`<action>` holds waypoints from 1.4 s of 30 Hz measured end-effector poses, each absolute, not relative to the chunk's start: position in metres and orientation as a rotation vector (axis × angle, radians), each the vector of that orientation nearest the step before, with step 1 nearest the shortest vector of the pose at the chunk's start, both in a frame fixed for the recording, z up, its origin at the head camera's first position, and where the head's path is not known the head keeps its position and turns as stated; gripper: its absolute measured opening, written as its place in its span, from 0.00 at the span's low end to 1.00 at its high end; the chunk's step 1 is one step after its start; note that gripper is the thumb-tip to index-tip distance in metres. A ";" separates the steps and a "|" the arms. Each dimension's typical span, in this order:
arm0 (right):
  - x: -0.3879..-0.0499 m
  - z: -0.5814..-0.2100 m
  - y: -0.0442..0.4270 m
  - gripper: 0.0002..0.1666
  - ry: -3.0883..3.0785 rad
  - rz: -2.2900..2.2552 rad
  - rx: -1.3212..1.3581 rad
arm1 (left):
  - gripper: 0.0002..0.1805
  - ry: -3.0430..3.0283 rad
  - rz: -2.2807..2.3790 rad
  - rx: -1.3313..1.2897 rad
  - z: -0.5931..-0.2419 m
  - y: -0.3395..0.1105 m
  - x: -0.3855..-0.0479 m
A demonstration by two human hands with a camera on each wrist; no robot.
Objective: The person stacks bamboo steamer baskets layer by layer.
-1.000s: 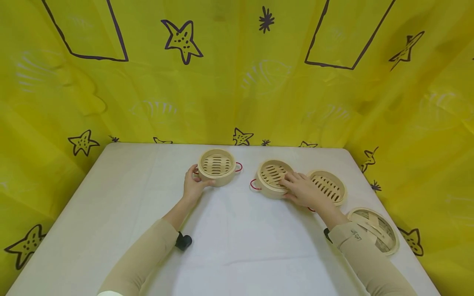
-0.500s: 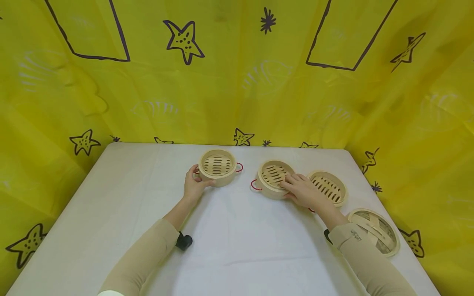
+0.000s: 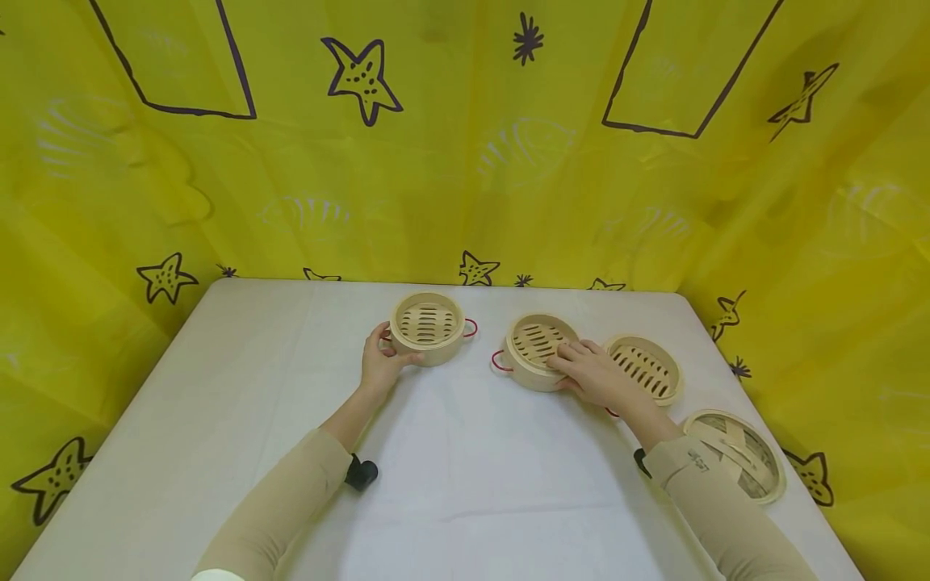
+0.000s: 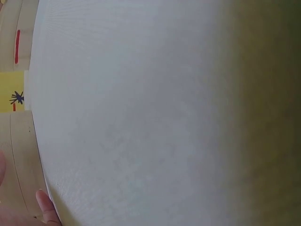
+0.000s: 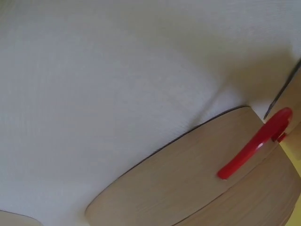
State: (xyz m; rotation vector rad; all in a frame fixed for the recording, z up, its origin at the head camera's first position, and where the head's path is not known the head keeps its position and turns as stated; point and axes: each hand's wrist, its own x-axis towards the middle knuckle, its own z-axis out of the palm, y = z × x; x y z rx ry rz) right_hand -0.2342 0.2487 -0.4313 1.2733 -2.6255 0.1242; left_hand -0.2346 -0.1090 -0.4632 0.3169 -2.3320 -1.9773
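Note:
Two round bamboo steamer baskets with slatted floors and red side handles are in my hands on the white table. At the back, my left hand grips the side of the left steamer basket, thumb along its front wall. My right hand pinches the near right rim of the middle steamer basket, fingers over its inside and thumb outside. In the left wrist view, fingertips touch a pale basket wall. The right wrist view shows a basket wall with a red handle; no fingers show there.
A third steamer basket lies right of the middle one, partly behind my right hand. Nearer the right table edge is a woven bamboo lid, partly covered by my sleeve. Yellow patterned curtains enclose the white table.

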 end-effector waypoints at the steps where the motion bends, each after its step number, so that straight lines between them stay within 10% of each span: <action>1: -0.234 -0.431 0.248 0.20 -2.627 0.126 1.275 | 0.47 -2.333 -1.974 0.317 -0.463 -0.109 -0.235; 42: -0.263 -0.382 0.161 0.20 -2.559 0.051 1.308 | 0.46 -2.336 -1.944 0.328 -0.468 -0.110 -0.239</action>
